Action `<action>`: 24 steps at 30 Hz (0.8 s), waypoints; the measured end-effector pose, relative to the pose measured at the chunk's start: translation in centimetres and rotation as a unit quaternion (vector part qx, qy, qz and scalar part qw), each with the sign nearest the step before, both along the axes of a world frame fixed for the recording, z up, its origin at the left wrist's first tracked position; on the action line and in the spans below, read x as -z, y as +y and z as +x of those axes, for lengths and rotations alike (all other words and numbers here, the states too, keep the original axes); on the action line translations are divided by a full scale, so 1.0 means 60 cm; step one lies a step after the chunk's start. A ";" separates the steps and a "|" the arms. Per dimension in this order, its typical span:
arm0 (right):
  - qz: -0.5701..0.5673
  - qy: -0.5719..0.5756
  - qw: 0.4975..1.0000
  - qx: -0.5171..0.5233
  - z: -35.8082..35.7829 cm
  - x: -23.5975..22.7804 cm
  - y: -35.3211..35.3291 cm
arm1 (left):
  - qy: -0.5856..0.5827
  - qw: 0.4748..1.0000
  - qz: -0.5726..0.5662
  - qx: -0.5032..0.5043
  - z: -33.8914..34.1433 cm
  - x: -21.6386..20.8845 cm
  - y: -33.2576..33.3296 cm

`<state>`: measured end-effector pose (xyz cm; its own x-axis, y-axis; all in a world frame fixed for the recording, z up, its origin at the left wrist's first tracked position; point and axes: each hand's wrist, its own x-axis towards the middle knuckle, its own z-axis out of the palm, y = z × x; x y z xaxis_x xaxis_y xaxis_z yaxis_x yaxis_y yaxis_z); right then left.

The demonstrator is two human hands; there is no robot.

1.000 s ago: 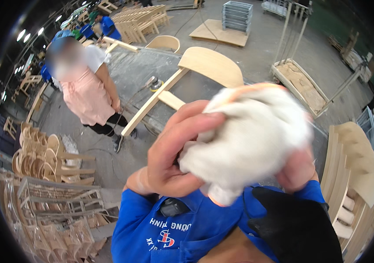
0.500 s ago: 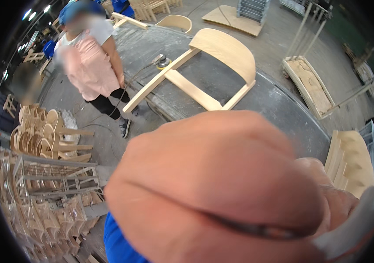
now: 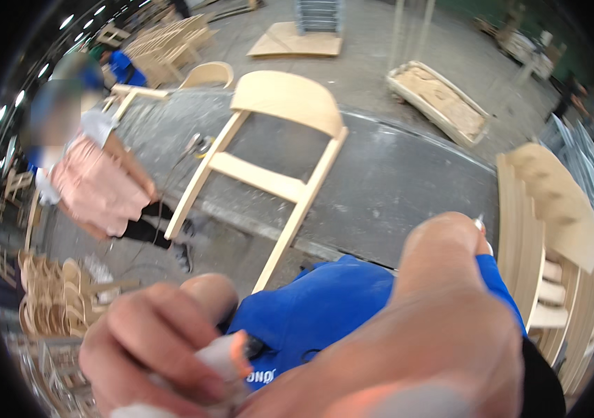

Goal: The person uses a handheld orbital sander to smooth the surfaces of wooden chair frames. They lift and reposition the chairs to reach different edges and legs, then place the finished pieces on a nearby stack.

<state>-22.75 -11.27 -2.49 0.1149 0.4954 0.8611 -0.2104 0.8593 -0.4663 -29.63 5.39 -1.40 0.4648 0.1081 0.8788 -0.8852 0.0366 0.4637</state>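
My left hand (image 3: 161,338) is close to the view at the lower left, its fingers curled in. Beside its fingertips is a white covering with an orange edge (image 3: 230,355); whether it is worn or held, I cannot tell. Large and blurred, my right hand (image 3: 415,334) fills the lower right, with another white and orange patch at the bottom edge. Its fingers are mostly hidden. Beyond both hands, a pale wooden chair frame (image 3: 286,101) with a curved backrest lies on the dark table (image 3: 408,181), its legs reaching past the near edge. Neither hand touches it.
A person in a pink apron (image 3: 98,184) stands at the table's left side, near a sander (image 3: 203,145). Stacked curved wooden parts (image 3: 520,209) rise at the right. Chair parts (image 3: 49,292) crowd the lower left. A shallow bin (image 3: 443,104) stands beyond the table.
The hands have come down and apart from the middle of the view, uncovering the table and chair frame. The view has shifted, bringing the stacked parts at the right further in.
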 end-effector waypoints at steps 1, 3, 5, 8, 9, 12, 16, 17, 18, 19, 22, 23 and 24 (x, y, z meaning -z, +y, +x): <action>0.002 0.004 1.000 -0.005 0.000 -0.001 -0.001 | -0.002 1.000 0.003 -0.008 -0.005 0.004 0.000; 0.000 0.011 1.000 -0.017 0.001 -0.004 -0.003 | -0.008 1.000 0.003 -0.011 -0.011 0.017 -0.001; -0.002 0.018 1.000 -0.019 0.004 -0.008 -0.003 | -0.012 1.000 0.001 -0.019 -0.011 0.029 -0.005; -0.010 0.021 1.000 -0.014 -0.001 -0.012 -0.001 | -0.023 0.999 -0.005 -0.030 -0.003 0.035 -0.019; -0.016 0.026 0.999 -0.016 0.001 -0.012 0.001 | -0.026 0.999 -0.009 -0.035 0.001 0.034 -0.022; -0.020 0.029 0.999 -0.013 -0.004 -0.016 0.000 | -0.038 0.998 -0.025 -0.053 0.015 0.033 -0.036; -0.033 0.041 0.999 -0.009 -0.003 -0.022 0.000 | -0.046 0.994 -0.046 -0.083 0.028 0.035 -0.044; -0.034 0.044 0.998 -0.008 -0.002 -0.024 0.000 | -0.045 0.994 -0.053 -0.089 0.028 0.037 -0.046; -0.036 0.046 0.998 -0.007 -0.002 -0.027 0.001 | -0.046 0.992 -0.057 -0.098 0.031 0.038 -0.046; -0.040 0.050 0.998 -0.006 0.000 -0.029 0.002 | -0.046 0.991 -0.064 -0.107 0.031 0.038 -0.050; -0.051 0.073 0.996 -0.005 0.004 -0.033 0.005 | -0.046 0.985 -0.085 -0.144 0.032 0.038 -0.064; -0.053 0.077 0.996 -0.005 0.004 -0.033 0.006 | -0.049 0.983 -0.091 -0.154 0.037 0.039 -0.065; -0.058 0.088 0.994 -0.005 0.006 -0.033 0.007 | -0.055 0.980 -0.094 -0.167 0.035 0.039 -0.070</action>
<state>-22.39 -10.85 -0.52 0.2531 0.5917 0.7654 -0.3062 0.7995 -0.5168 -27.52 1.18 -3.74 0.2788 0.4031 0.8717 -0.9067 -0.1887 0.3773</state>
